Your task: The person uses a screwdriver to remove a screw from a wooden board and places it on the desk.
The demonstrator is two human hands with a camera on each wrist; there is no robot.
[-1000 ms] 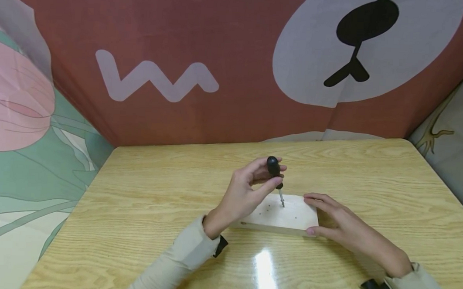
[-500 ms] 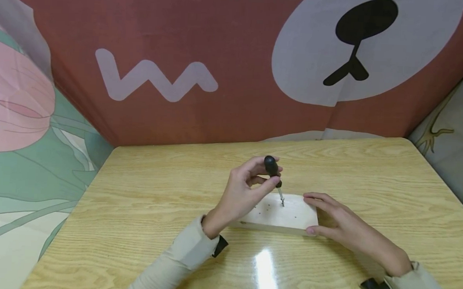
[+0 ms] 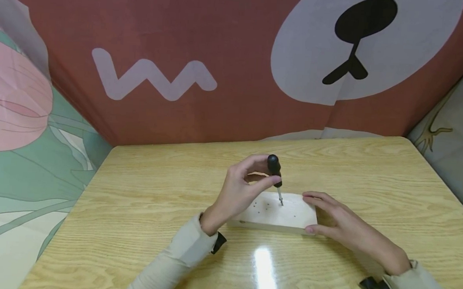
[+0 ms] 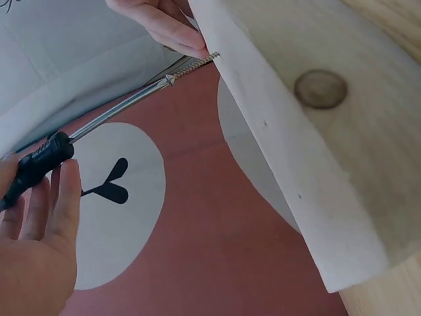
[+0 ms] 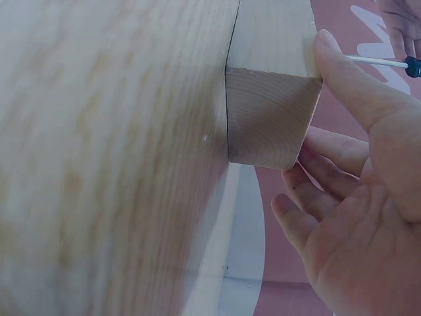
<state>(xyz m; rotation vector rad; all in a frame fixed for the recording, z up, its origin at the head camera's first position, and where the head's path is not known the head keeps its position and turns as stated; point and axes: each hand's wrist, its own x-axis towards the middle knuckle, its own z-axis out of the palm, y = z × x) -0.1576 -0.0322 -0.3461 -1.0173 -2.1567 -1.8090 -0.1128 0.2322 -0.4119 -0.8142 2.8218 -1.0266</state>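
Note:
My left hand (image 3: 242, 186) grips the black handle of a screwdriver (image 3: 274, 165) between thumb and fingers. The tool leans slightly, its tip on the head of a screw (image 4: 191, 66) that stands partly sunk in a pale wooden block (image 3: 290, 215). Most of the screw's thread shows above the wood in the left wrist view. Several small dark holes dot the block's top face, and a round knot marks its side. At the block's right end my right hand (image 3: 343, 218) holds it, thumb on the near edge and fingers on the far edge.
The block lies flat on a wood-grain table (image 3: 154, 193). Behind the table hangs a reddish-brown cartoon backdrop (image 3: 233, 118), with a floral sheet (image 3: 17, 102) at the left and a grey one at the right. Dark devices sit at both wrists.
The left fingers have shifted around the screwdriver handle, and the handle stands a little more upright. The right hand and block stay in place; the whole view drifts slightly.

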